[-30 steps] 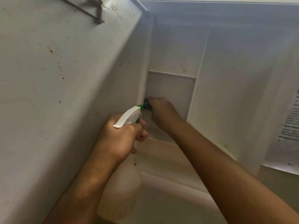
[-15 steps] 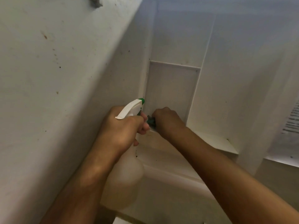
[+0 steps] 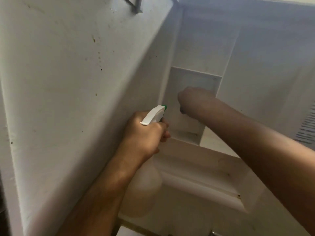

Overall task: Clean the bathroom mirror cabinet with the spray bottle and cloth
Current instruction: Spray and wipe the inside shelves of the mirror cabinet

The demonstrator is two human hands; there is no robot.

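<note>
We hold the spray bottle [image 3: 144, 188] in our left hand [image 3: 144, 133], fingers curled round its neck, at about 6 o'clock of the view. Its white trigger head [image 3: 153, 114] with green nozzle tip points toward 1 o'clock, into the cabinet [image 3: 265, 68]. The translucent bottle body hangs below the fist, just beside the open cabinet door [image 3: 68, 99], which fills the 9 o'clock side and shows small brown specks.

Our right hand [image 3: 194, 101] is clenched, near centre, inside the small lower-left compartment, against its back panel. A dark bit shows at the lower edge of the fist; we take it for the cloth [image 3: 182, 111], mostly hidden.

A pale ledge [image 3: 196, 183] runs below at 5 o'clock.
</note>
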